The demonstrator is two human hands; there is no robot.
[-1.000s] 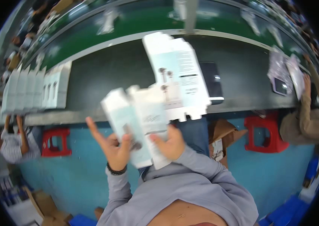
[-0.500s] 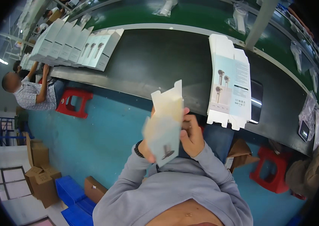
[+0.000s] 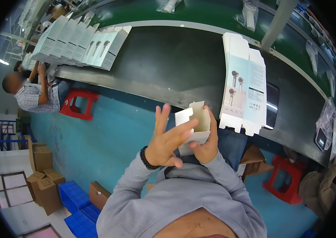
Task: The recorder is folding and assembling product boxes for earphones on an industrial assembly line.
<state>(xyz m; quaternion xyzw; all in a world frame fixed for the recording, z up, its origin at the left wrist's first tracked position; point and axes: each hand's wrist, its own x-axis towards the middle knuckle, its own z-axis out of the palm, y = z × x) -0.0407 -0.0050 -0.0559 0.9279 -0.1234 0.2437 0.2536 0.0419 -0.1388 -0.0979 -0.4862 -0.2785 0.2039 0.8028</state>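
A small white carton (image 3: 200,137) stands opened out in front of me, its open end facing up with flaps spread and its pale inside showing. My right hand (image 3: 209,144) is wrapped round its right side, thumb on the near face. Fingers spread, my left hand (image 3: 168,142) hovers at the carton's left flap; whether a fingertip touches the flap I cannot tell. A black beaded bracelet (image 3: 148,159) circles the left wrist. On the dark bench (image 3: 168,59), to the right, lies a stack of flat printed cartons (image 3: 239,87).
Set-up cartons (image 3: 77,43) stand in a row at the bench's far left, near a seated person (image 3: 37,93). A phone (image 3: 271,105) lies beside the flat stack. Red stools (image 3: 79,104), blue crates (image 3: 75,198) and brown boxes (image 3: 45,190) occupy the floor.
The carton has turned from a tilted, flattened-looking shape to an opened one with its open end up. My left hand has let go and spread its fingers; my right still holds it.
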